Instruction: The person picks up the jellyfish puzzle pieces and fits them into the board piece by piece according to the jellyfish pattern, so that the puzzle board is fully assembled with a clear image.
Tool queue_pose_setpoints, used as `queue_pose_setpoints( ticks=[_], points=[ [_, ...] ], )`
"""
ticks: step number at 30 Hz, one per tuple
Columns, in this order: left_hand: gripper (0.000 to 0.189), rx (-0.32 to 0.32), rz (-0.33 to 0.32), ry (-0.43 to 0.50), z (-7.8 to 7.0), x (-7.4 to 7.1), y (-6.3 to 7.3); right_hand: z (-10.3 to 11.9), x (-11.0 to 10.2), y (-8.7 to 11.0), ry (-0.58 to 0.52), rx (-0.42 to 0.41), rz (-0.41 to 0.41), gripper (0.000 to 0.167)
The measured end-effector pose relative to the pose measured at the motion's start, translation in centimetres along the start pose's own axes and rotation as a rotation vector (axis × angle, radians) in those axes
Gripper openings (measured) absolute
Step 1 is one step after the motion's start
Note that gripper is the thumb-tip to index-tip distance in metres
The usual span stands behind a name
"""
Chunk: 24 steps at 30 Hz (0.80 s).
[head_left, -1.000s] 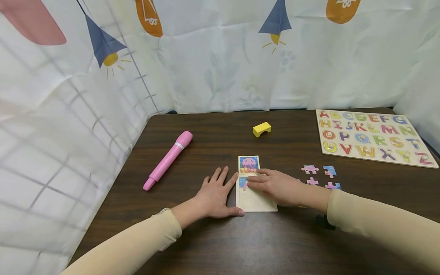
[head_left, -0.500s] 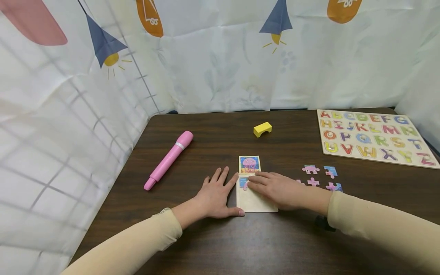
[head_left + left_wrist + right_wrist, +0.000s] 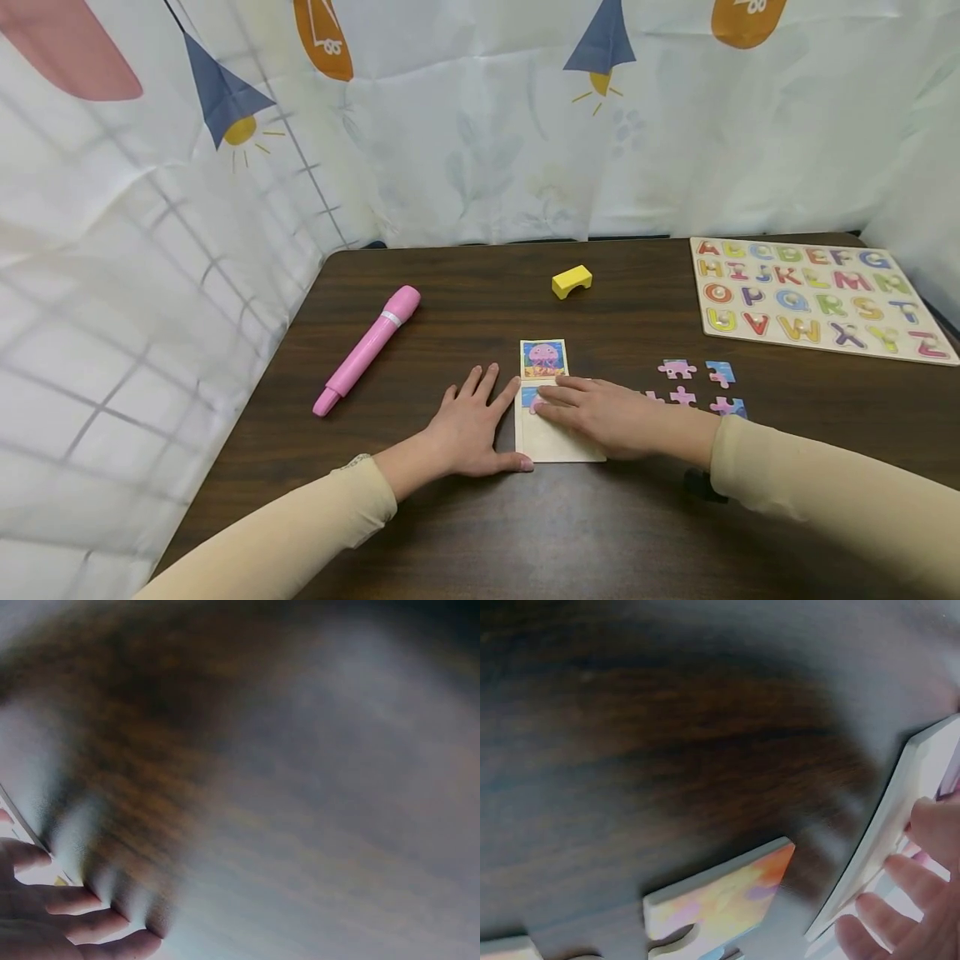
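Note:
A small wooden puzzle board point(image 3: 551, 446) lies on the dark table, with a jellyfish picture point(image 3: 543, 358) on its narrow upper part. A blue and pink puzzle piece point(image 3: 529, 395) sits in the frame's upper left corner. My left hand point(image 3: 468, 429) lies with fingers spread along the board's left side, the thumb tip at its lower edge. My right hand point(image 3: 603, 412) reaches over the board from the right, its fingertips on or beside that piece, partly covering it. In the right wrist view, the fingers point(image 3: 915, 881) rest over the board point(image 3: 877, 840); what lies under them is hidden.
Several loose puzzle pieces point(image 3: 682, 396) lie right of the board, some behind my right hand. A yellow arch block point(image 3: 572, 282) stands farther back. A pink marker-like stick point(image 3: 367, 350) lies to the left. An alphabet board point(image 3: 817, 300) occupies the back right; curtains point(image 3: 480, 150) hang behind.
The right fingertips have shifted slightly left and cover more of the pink part of the corner piece. The left hand and the board have stayed in place.

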<state>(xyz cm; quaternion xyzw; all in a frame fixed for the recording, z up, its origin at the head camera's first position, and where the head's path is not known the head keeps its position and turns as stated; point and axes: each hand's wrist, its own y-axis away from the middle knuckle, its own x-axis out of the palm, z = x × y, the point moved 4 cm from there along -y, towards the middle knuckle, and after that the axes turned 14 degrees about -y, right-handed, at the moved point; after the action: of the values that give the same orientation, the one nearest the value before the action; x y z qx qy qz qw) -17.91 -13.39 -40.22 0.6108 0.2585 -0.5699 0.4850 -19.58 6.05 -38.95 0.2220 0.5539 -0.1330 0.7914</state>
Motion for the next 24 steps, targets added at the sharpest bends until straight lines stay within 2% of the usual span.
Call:
queue_pose_setpoints(
  ticks=[6,16,18,20,24],
  points=[
    [0.110,-0.006,0.001,0.002,0.0,0.0,0.0,0.0,0.0,-0.1,-0.021,0.008,0.010,0.078],
    [0.109,-0.001,-0.001,-0.008,-0.1,0.0,0.0,-0.3,-0.3,0.3,-0.050,-0.027,-0.039,0.068],
    [0.109,-0.002,0.000,-0.007,-0.1,0.0,0.0,-0.7,-0.6,0.7,-0.098,-0.040,-0.088,0.064],
    [0.109,-0.004,0.002,-0.005,-0.1,0.1,-0.1,-1.5,-1.3,1.4,-0.199,-0.026,-0.157,0.056],
    [0.110,-0.013,0.004,0.000,-0.1,0.1,0.0,-4.5,-2.9,3.7,-0.410,0.057,-0.316,0.044]
  ],
)
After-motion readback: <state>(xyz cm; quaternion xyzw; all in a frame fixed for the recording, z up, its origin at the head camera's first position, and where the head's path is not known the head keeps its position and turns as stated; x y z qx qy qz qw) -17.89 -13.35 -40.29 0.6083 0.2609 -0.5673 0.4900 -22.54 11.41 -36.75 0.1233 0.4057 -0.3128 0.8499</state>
